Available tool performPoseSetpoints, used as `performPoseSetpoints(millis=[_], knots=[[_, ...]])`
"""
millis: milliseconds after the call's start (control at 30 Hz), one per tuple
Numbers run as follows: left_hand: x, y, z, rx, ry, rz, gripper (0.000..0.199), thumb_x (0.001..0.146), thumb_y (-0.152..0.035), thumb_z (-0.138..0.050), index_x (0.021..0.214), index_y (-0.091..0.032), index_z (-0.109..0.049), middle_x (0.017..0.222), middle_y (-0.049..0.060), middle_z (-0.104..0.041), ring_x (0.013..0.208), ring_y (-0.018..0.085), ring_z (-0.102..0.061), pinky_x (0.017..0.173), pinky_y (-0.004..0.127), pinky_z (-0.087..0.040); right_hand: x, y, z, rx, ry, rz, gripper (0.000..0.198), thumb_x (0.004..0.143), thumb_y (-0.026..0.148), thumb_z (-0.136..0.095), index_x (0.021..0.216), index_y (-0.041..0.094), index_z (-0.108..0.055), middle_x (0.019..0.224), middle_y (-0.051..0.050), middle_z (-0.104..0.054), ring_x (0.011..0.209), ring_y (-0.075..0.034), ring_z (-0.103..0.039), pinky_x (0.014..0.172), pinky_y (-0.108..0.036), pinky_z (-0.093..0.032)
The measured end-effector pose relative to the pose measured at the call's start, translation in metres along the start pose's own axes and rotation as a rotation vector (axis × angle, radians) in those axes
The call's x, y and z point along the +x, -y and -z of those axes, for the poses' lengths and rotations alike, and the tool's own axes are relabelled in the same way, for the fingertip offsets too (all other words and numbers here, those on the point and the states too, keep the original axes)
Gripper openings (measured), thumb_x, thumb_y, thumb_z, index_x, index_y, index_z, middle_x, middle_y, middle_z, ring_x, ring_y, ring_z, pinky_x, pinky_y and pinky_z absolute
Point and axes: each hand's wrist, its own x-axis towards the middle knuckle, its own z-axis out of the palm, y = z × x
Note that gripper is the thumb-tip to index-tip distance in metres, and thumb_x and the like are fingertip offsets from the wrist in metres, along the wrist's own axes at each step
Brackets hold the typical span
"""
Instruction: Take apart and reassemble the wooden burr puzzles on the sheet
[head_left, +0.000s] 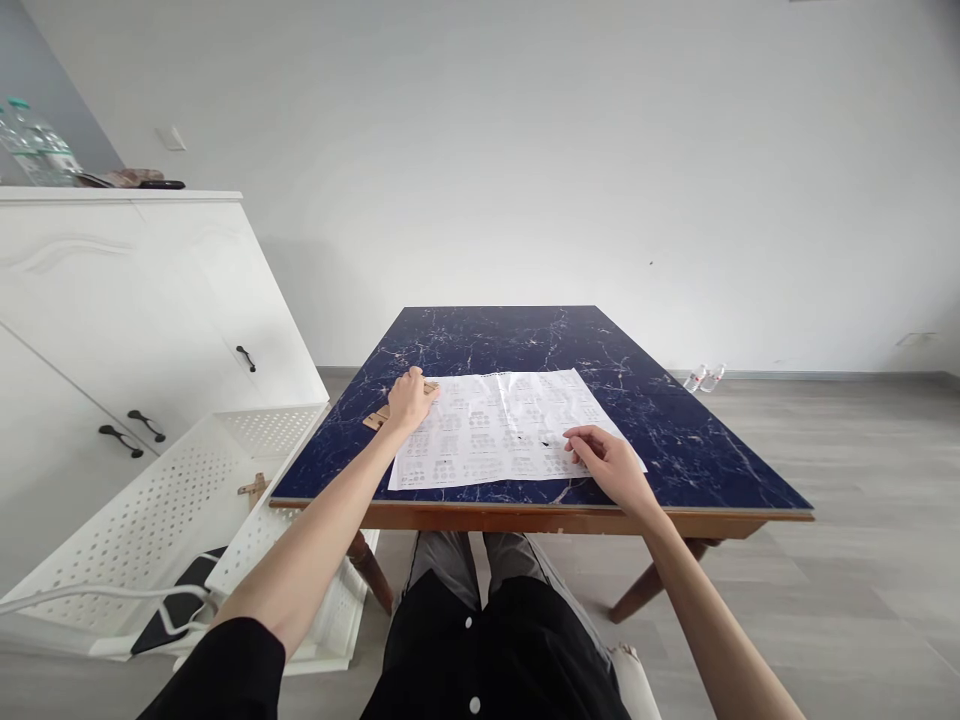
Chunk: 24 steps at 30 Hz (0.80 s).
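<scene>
A white printed sheet [484,420] with rows of small diagrams lies creased on the blue marbled table [495,340]. My left hand [409,400] is at the sheet's left edge, fingers bent down over light wooden pieces [376,417]; one piece shows past its fingertips, and the hand covers the rest. Over the right part of the sheet is my right hand [606,462], its fingers loosely curved with a gap to the thumb and nothing visible between them. A small black bit [545,444] lies on the paper just left of these fingers.
Left of the table stands a white cabinet [150,290] with plastic bottles [41,145] on top. Below it, a white perforated basket [142,510] contains a wooden piece [255,488] and a dark object. Two bottles [705,378] stand on the floor by the wall.
</scene>
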Motion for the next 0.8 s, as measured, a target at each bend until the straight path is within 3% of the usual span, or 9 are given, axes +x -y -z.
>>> performPoseSetpoints(millis=[200,433,600,800], knots=[[-0.015,-0.021,0.004,-0.202,0.032,-0.165,0.054,0.098,-0.039,-0.076,0.143,-0.017,-0.056,0.135,0.016,-0.071,0.118,0.030,-0.071,0.100,0.044,-0.061,-0.001,0.001,0.000,0.002,0.002,0.000,0.041,0.095,0.060,-0.062,0.103,0.021,-0.072,0.089,-0.009,-0.076,0.075,-0.023,-0.068,0.070,-0.035,-0.054],[-0.077,-0.052,0.008,-0.376,0.191,-0.343,0.066,0.095,-0.053,-0.076,0.149,-0.024,-0.051,0.148,0.015,-0.066,0.129,0.034,-0.068,0.106,0.047,-0.058,0.000,-0.001,-0.001,0.007,-0.001,0.002,0.044,0.095,0.062,-0.062,0.103,0.021,-0.072,0.088,-0.009,-0.075,0.075,-0.023,-0.068,0.070,-0.035,-0.054],[-0.109,-0.056,0.008,-0.419,0.300,-0.427,0.067,0.093,-0.055,-0.078,0.149,-0.029,-0.052,0.149,0.013,-0.065,0.127,0.036,-0.068,0.102,0.048,-0.059,-0.001,-0.003,-0.002,0.005,-0.006,0.002,0.042,0.095,0.061,-0.062,0.103,0.021,-0.072,0.088,-0.009,-0.075,0.075,-0.023,-0.067,0.069,-0.035,-0.053],[-0.119,-0.053,0.003,-0.463,0.352,-0.415,0.076,0.091,-0.059,-0.077,0.155,-0.030,-0.047,0.153,0.015,-0.061,0.136,0.038,-0.063,0.106,0.048,-0.056,-0.001,-0.003,-0.001,-0.001,-0.009,0.008,0.043,0.095,0.062,-0.062,0.102,0.021,-0.073,0.088,-0.008,-0.075,0.074,-0.022,-0.067,0.067,-0.034,-0.053]])
